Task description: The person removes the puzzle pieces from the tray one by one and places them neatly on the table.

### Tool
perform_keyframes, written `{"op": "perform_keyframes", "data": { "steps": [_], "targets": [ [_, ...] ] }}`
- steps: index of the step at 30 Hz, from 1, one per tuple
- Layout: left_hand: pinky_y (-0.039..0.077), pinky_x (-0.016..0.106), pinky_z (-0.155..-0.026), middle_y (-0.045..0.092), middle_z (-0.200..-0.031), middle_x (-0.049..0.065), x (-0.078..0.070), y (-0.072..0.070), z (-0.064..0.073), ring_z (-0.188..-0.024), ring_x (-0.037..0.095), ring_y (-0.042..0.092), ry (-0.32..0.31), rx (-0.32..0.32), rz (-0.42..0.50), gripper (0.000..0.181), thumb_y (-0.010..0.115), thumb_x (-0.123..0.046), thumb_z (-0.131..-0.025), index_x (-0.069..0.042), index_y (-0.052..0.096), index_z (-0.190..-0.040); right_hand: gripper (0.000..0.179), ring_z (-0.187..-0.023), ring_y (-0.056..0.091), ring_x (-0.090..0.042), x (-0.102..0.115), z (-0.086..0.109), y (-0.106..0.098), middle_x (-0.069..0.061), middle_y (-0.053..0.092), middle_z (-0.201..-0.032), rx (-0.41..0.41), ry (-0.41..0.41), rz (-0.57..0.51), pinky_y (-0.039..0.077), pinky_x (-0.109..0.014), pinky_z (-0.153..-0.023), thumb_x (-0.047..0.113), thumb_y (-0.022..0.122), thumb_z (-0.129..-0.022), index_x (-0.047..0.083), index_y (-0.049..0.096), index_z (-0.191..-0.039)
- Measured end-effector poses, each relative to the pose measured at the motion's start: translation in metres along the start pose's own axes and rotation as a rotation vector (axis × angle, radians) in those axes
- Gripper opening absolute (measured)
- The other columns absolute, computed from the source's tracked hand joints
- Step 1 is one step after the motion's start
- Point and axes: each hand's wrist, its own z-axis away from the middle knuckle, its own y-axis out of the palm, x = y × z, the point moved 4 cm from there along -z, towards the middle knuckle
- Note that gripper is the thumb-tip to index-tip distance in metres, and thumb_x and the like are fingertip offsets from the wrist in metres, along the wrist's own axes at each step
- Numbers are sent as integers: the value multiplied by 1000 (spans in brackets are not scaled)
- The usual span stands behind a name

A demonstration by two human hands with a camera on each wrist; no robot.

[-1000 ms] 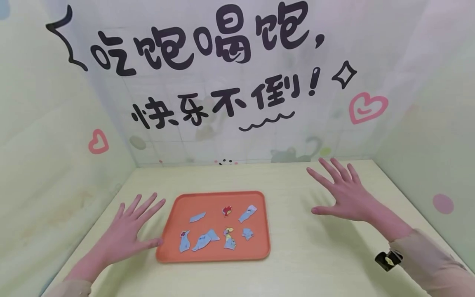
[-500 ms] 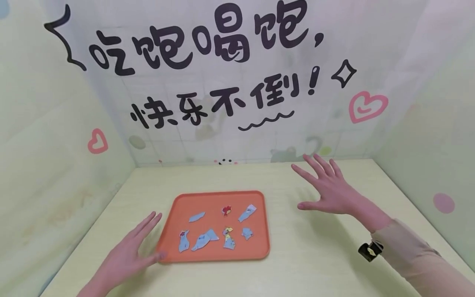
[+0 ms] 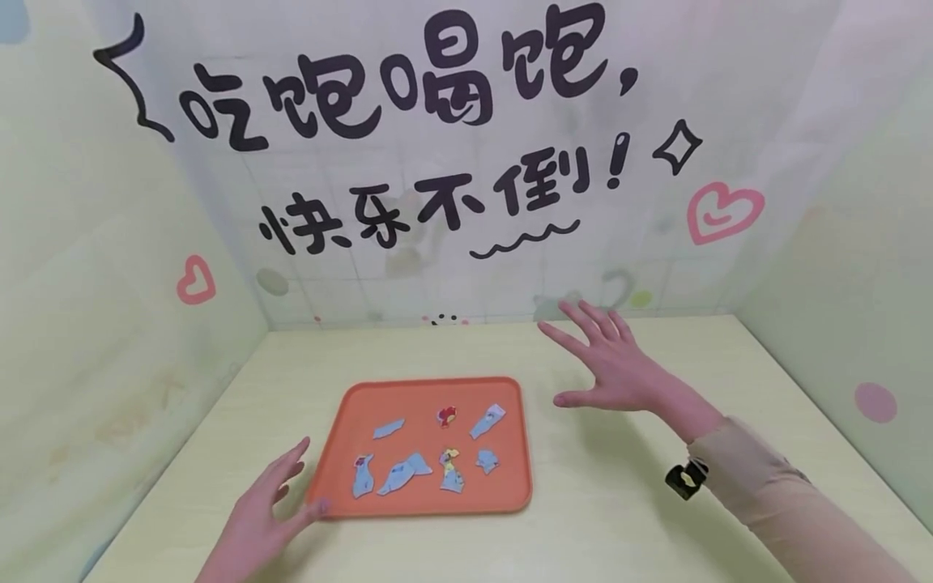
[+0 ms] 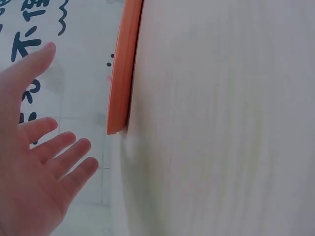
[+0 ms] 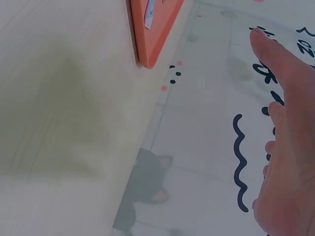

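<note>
From my station I judge the main risk at the near edge of the orange tray (image 3: 423, 514): a bump there could slide the loose scraps (image 3: 452, 478) into one another, since I see nothing pinning them. Left hand (image 3: 258, 518): fingers loosely extended, holding nothing; thumb above the tray's near-left corner, and my left wrist view shows a gap, so no contact. Tray lies on the table (image 3: 605, 510), closer to its left edge than its right; scraps form a nearer row and a farther one, a red scrap (image 3: 447, 416) in the latter. Right hand (image 3: 615, 372): fingers spread wide, nothing held, raised beyond the tray's right edge.
</note>
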Motion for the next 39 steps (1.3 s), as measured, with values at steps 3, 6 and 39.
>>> {"op": "perform_keyframes", "data": {
  "steps": [3, 6, 39],
  "targets": [
    [53, 47, -93, 46, -149, 15, 0, 3, -1, -123, 38, 57, -19, 3, 18, 89, 77, -43, -84, -15, 32, -155, 96, -151, 10, -43, 5, -7, 5, -13, 13, -165, 0, -10, -22, 13, -71, -112, 66, 69, -79, 29, 26, -157],
    [55, 45, -90, 46, -149, 17, 0, 4, 0, -122, 39, 58, -49, 25, 36, 91, 77, -45, -83, -11, 32, -154, 97, -152, 9, -42, 10, -14, 10, -12, 11, -166, 18, -15, -48, 12, -71, -113, 65, 69, -79, 29, 25, -157],
    [52, 18, -77, 60, -119, 12, 35, 15, 2, -88, 1, 63, -320, 201, 298, 66, 75, -17, -87, -7, 48, -146, 92, -139, 31, -31, 45, -67, 94, -6, 35, -156, 226, 39, -472, 27, -58, -106, 36, 85, -77, 29, 35, -154]
  ]
}}
